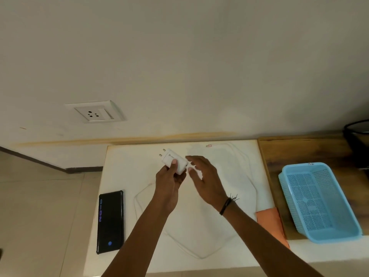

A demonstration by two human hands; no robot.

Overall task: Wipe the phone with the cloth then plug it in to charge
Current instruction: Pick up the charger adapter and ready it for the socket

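My left hand (pixel 169 182) grips a white charger plug (pixel 173 159) above the white table (pixel 127 170), its two pins pointing up and left. My right hand (pixel 201 180) hovers just right of the plug with fingers spread and nothing in it. A black phone (pixel 110 221) lies screen-up at the table's left edge, showing blue digits. The white cable (pixel 247 176) loops across the tabletop, one connector end (pixel 209 145) lying near the back edge. An orange cloth (pixel 270 222) lies folded at the table's right edge, partly behind my right forearm.
A white wall socket with a switch (pixel 95 113) sits on the wall up and to the left. A light blue plastic basket (pixel 317 200) stands on a wooden surface (pixel 299 150) to the right. A dark object (pixel 357 142) shows at the far right edge.
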